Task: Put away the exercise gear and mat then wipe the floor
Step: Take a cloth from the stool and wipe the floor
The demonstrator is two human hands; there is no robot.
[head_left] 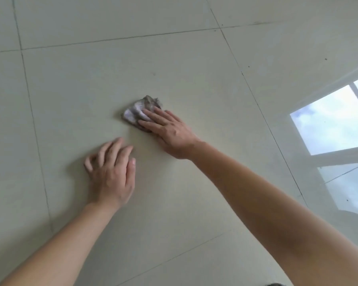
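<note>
A person kneels over a pale tiled floor point(174, 58), the right hand point(170, 133) pressed flat on a crumpled, greyed cleaning rag point(140, 111) near the middle of one large tile, its fingers point(151, 115) spread long across the cloth rather than curled around it. The left hand point(112, 172) rests just beside, empty, fingers loosely bent with their tips on the tile as a prop. No exercise gear or mat shows in view, so the job appears to be at its last stage — the wiping. Done well, the stroke wants even palm pressure and overlapping passes that cross the dark grout lines point(120, 39). The rag looks soiled and likely needs refolding — small dark specks point(154, 74) dot the tile beyond it, while a window's reflection point(329, 118) glares at right.
</note>
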